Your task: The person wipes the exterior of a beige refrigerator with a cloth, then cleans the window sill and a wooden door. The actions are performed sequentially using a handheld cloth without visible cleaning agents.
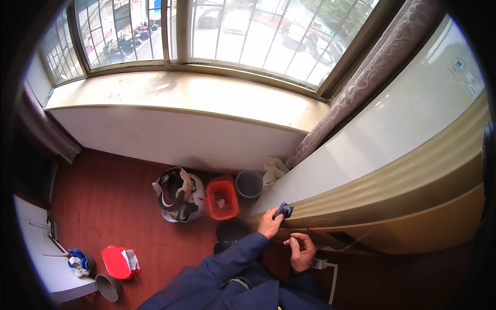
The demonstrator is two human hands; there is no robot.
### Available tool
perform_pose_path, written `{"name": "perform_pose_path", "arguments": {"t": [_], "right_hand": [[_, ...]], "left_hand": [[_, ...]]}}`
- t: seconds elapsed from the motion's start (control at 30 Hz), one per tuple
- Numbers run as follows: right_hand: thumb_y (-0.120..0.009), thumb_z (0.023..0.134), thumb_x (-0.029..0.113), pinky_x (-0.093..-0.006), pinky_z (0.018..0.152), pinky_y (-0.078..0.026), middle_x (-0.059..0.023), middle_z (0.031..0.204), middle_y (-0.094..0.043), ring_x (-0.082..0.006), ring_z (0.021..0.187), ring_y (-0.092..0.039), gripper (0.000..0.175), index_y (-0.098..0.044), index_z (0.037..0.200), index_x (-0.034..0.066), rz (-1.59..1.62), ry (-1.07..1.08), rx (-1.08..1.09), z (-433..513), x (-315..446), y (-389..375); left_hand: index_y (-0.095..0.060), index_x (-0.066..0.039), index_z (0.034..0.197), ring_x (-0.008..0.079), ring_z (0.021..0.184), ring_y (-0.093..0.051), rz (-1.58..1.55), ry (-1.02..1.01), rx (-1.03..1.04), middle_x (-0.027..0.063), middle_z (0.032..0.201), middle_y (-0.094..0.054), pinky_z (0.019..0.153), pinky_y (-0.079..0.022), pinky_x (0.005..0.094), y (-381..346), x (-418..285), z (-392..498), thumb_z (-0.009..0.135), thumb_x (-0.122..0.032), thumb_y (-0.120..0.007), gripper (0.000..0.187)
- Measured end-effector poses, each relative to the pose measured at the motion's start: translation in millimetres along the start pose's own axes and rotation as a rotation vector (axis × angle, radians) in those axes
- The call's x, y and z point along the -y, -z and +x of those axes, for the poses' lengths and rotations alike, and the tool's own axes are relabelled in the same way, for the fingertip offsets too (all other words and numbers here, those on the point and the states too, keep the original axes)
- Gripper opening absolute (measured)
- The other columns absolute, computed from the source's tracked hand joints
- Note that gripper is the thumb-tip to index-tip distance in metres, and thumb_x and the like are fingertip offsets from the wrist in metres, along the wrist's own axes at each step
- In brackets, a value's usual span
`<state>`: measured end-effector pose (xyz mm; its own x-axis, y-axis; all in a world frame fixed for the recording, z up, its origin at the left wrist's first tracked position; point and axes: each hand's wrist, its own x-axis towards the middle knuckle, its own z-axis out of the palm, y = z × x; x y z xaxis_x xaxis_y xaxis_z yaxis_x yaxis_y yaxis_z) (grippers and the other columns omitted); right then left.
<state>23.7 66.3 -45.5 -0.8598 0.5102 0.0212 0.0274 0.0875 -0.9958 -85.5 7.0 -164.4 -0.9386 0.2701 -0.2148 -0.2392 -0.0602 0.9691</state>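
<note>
My left hand [269, 224] grips a bunched dark blue cloth [285, 210] against the lower part of a tall floor-standing appliance [368, 201], which looks like an air conditioner. Its front is ribbed and gold-coloured, and its side panel [348, 155] is white with stickers high up. Just to the right of that hand, my right hand [302, 252] hovers near the lower front with fingers curled and thumb close to the forefinger. Whether something small is pinched there is too fine to make out. A thin line, perhaps a crack or thread, runs down the front near the cloth.
By the wall stand a red bin [223, 198], a grey bucket [249, 183] and a bag with a helmet [176, 190]. Near my right wrist is a socket box [319, 264] with white conduit [333, 283]. A curtain [356, 89] hangs beside the windowsill [186, 93]. Shoes [78, 262] sit left.
</note>
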Motion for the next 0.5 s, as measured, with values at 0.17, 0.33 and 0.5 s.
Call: {"name": "perform_pose_path", "arguments": {"t": [0.17, 0.33, 0.5], "right_hand": [[-0.061, 0.091, -0.001, -0.0243, 0.073, -0.052, -0.0061, 0.084, -0.067, -0.0116, 0.077, -0.065, 0.011, -0.063, 0.102, -0.0012, -0.019, 0.041, 0.106, 6, 1, 8], [-0.061, 0.091, 0.0, -0.0243, 0.073, -0.052, -0.0058, 0.085, -0.068, -0.0112, 0.078, -0.064, 0.012, -0.064, 0.103, -0.0006, -0.003, 0.124, 0.252, 14, 3, 31], [-0.061, 0.092, 0.002, -0.0255, 0.075, -0.052, -0.0061, 0.085, -0.068, -0.0125, 0.08, -0.065, 0.013, -0.064, 0.104, -0.0012, 0.05, 0.098, 0.323, 11, 0, 69]], "left_hand": [[-0.063, -0.002, 0.125, 0.0085, 0.082, -0.06, -0.04, 0.003, -0.085, 0.0029, 0.098, -0.068, 0.072, -0.051, 0.0252, -6, -13, -22, 0.09, -0.015, -0.067, 0.037], [-0.061, 0.0, 0.125, 0.0078, 0.084, -0.06, -0.242, 0.001, -0.301, 0.002, 0.101, -0.068, 0.075, -0.051, 0.0241, -33, -27, -43, 0.09, -0.011, -0.069, 0.038], [-0.059, 0.001, 0.128, 0.0183, 0.106, -0.059, 0.074, -0.375, -0.52, 0.0115, 0.118, -0.062, 0.094, -0.047, 0.031, -51, -68, -63, 0.087, -0.01, -0.069, 0.044]]}}
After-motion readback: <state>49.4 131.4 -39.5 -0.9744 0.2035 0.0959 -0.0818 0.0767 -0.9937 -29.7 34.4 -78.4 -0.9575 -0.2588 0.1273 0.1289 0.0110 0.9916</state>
